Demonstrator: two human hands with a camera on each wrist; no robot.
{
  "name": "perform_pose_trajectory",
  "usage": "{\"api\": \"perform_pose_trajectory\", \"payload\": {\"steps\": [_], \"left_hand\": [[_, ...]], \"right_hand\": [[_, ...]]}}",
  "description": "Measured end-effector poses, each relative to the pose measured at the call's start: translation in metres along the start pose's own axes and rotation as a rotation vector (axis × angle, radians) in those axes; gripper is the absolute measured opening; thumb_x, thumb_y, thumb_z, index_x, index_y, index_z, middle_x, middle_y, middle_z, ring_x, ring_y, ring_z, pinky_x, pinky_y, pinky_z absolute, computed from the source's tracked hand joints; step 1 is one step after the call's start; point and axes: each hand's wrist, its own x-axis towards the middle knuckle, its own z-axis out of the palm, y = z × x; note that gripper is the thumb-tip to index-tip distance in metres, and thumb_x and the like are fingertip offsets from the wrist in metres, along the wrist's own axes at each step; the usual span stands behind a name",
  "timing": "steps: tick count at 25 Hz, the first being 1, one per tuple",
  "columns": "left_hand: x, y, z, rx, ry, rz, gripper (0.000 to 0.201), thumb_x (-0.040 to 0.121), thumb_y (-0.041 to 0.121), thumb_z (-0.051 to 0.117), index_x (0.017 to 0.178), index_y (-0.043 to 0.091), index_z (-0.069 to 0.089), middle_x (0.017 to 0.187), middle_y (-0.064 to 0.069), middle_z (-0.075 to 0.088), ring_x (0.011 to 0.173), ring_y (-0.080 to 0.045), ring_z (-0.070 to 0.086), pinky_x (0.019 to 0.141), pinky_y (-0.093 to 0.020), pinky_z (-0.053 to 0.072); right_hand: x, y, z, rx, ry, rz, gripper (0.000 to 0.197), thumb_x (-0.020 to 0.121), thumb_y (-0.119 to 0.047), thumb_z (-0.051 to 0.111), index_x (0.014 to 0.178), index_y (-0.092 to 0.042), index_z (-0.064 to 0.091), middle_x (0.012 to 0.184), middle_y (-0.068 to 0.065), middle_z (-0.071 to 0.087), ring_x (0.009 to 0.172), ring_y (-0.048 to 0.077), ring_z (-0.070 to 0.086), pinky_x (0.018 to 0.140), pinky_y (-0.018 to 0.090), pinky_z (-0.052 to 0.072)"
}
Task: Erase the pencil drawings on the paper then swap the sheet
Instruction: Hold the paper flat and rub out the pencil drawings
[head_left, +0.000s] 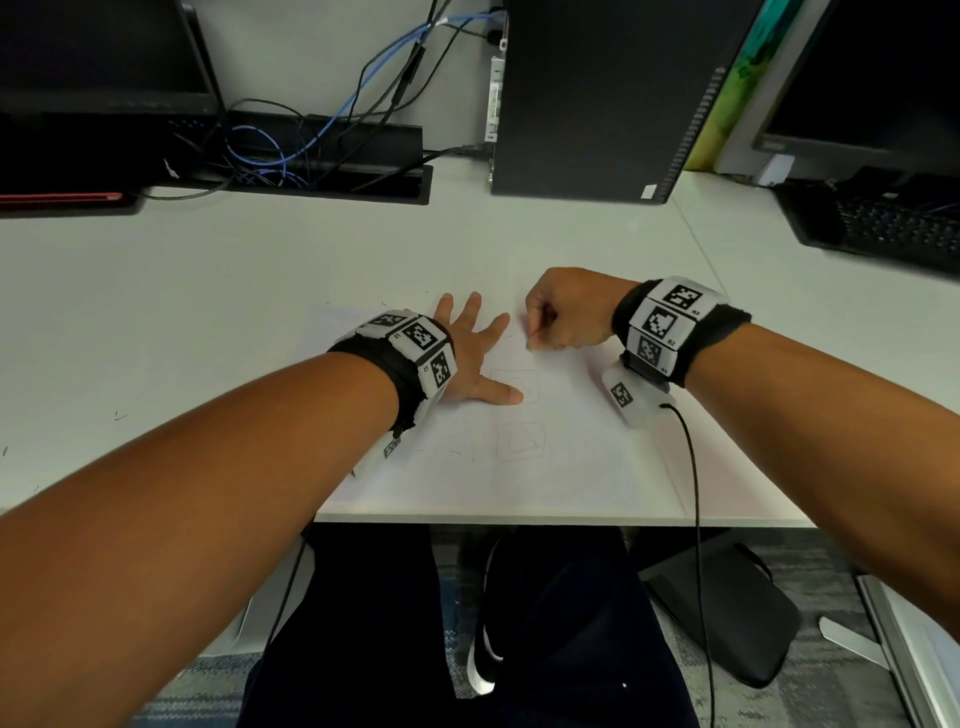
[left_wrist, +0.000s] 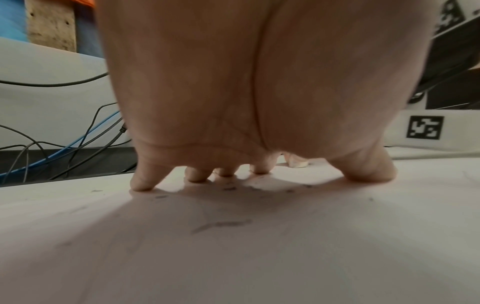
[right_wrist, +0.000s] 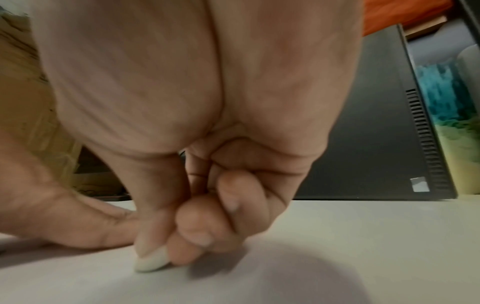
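The left hand (head_left: 470, 358) lies flat with fingers spread, pinning the paper (head_left: 561, 467) to the tabletop (head_left: 208, 291). The right hand (head_left: 569, 312) pinches a white eraser (right_wrist: 150, 262) against the sheet just beyond the left fingertips. Two faint squares (head_left: 519, 439) near the left thumb remain, so erasing looks unfinished and the swap not begun.

We are looking at a white desk (head_left: 208, 291) carrying a sheet of paper (head_left: 519, 483) near its front edge. Behind it, a black computer tower (head_left: 597, 98) is standing upright, a keyboard (head_left: 883, 234) is lying at the far right, and cables (head_left: 270, 156) are trailing into a slot.
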Motion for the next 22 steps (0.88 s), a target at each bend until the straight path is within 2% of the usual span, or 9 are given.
{"api": "perform_pose_trajectory", "payload": {"steps": [2, 6, 11, 15, 19, 22], "left_hand": [[0.0, 0.001, 0.0, 0.003, 0.005, 0.004, 0.109, 0.075, 0.088, 0.037, 0.152, 0.036, -0.02, 0.16, -0.003, -0.028, 0.147, -0.036, -0.019, 0.113, -0.063, 0.004], [0.002, -0.001, 0.001, 0.007, 0.002, 0.002, 0.111, 0.073, 0.089, 0.037, 0.151, 0.037, -0.022, 0.16, -0.003, -0.029, 0.147, -0.035, -0.02, 0.112, -0.065, 0.004], [0.002, -0.002, 0.001, 0.001, 0.001, 0.004, 0.11, 0.072, 0.09, 0.036, 0.151, 0.038, -0.02, 0.16, -0.001, -0.029, 0.148, -0.034, -0.02, 0.113, -0.066, 0.004], [0.005, -0.004, 0.003, -0.003, 0.009, 0.008, 0.112, 0.071, 0.091, 0.037, 0.151, 0.038, -0.021, 0.16, -0.002, -0.029, 0.147, -0.035, -0.02, 0.112, -0.067, 0.004], [0.003, -0.002, 0.002, -0.003, 0.003, 0.005, 0.111, 0.072, 0.09, 0.037, 0.152, 0.038, -0.02, 0.16, -0.002, -0.03, 0.148, -0.035, -0.02, 0.113, -0.066, 0.003], [0.003, -0.003, 0.001, -0.002, 0.0, 0.004, 0.111, 0.072, 0.09, 0.036, 0.152, 0.037, -0.02, 0.16, -0.002, -0.029, 0.147, -0.035, -0.02, 0.112, -0.067, 0.004]], "right_hand": [[0.002, 0.0, -0.001, 0.027, 0.046, 0.015, 0.022, 0.085, -0.01, 0.07, 0.066, -0.021, 0.066, 0.058, -0.009, 0.063, 0.054, 0.01, 0.058, 0.051, 0.02, 0.045], [-0.004, -0.008, 0.007, 0.04, -0.101, -0.07, 0.017, 0.084, -0.014, 0.073, 0.069, -0.019, 0.068, 0.059, -0.004, 0.064, 0.052, 0.009, 0.057, 0.052, 0.02, 0.049], [0.007, -0.003, -0.006, -0.01, 0.071, 0.016, 0.019, 0.084, -0.016, 0.073, 0.067, -0.019, 0.065, 0.063, -0.004, 0.065, 0.061, 0.014, 0.06, 0.055, 0.021, 0.047], [0.0, -0.009, 0.004, -0.011, -0.074, -0.062, 0.019, 0.084, -0.015, 0.072, 0.067, -0.019, 0.066, 0.061, -0.004, 0.065, 0.054, 0.009, 0.057, 0.054, 0.021, 0.047], [0.003, -0.001, -0.002, -0.02, 0.088, 0.015, 0.023, 0.084, -0.015, 0.073, 0.064, -0.023, 0.063, 0.064, -0.01, 0.062, 0.062, 0.008, 0.057, 0.057, 0.02, 0.043], [-0.005, -0.01, 0.006, -0.036, 0.031, -0.058, 0.014, 0.084, -0.015, 0.072, 0.072, -0.018, 0.067, 0.066, -0.011, 0.062, 0.065, 0.007, 0.057, 0.059, 0.018, 0.043]]}}
